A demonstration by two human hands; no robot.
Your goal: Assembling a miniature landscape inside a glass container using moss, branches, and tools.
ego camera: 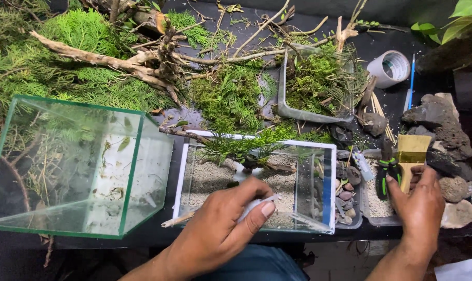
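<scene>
— So, what do the hands hold?
— Left hand (220, 224) pinches a white tool (257, 204) over the small glass tank (257, 182), mid-frame. Right hand (420, 200) grips the paintbrush (410, 158). Go gently.

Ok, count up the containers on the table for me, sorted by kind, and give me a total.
Glass tanks: 2, an empty one tipped on its side and a gravel-filled one under the left hand.
Plastic trays: 3, with moss, with pebbles and with pale grit by the right hand.
White cups lying on their side: 1.
Total: 6
</scene>
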